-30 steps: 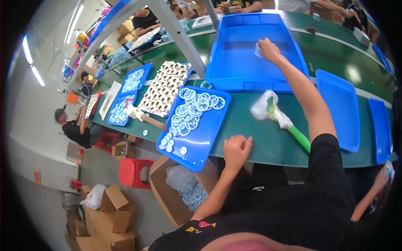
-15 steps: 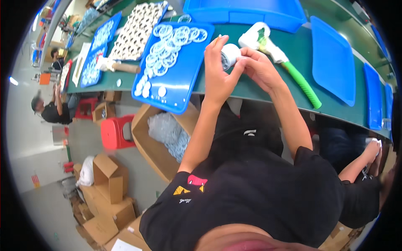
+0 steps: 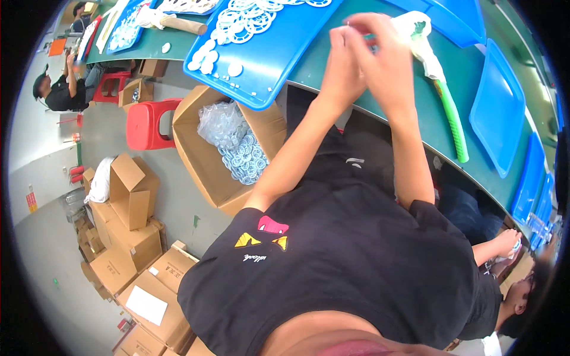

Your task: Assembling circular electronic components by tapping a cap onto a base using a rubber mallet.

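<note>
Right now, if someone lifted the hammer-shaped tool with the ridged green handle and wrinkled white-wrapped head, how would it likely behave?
The hammer-shaped tool would probably feel head-heavy: its bulk sits at one end of a slim handle. Those ridges should make the handle less slippery. The wrinkled white wrapping may give softly if pushed.

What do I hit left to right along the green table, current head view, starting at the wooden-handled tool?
Wooden-handled tool → blue tray with pale rings → left hand → right hand → green-handled tool → another blue tray
</note>
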Motion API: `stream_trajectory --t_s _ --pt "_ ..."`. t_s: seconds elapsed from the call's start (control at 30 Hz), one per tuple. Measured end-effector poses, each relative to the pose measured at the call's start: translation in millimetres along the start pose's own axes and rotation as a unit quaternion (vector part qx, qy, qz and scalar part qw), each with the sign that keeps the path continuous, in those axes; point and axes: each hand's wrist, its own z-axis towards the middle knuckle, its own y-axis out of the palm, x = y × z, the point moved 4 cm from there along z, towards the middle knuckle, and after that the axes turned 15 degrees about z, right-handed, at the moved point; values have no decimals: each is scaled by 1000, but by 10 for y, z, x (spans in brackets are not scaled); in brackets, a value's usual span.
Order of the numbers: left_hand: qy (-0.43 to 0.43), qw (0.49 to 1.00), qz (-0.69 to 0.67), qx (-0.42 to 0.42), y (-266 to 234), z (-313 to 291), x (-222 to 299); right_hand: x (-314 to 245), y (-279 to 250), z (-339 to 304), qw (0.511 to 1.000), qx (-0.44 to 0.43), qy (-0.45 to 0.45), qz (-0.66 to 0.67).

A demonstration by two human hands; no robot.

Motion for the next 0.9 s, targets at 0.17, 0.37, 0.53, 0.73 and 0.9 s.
stream_trajectory --t_s 0.17,0.37,0.53,0.73,0.9 --pt "-7 993 101 -60 53 38 108 -48 1563 95 952 -283 -106 -47" --pt "-60 995 45 -70 -73 68 213 86 2399 -228 911 -366 -91 -166" --pt "-32 993 93 -59 -14 23 254 126 2192 -163 927 -307 -85 -198" --pt "48 980 192 -18 -86 -66 182 3 671 -193 971 58 -69 -223" --pt "72 988 104 -91 -100 -95 324 468 -365 -189 955 155 177 183"
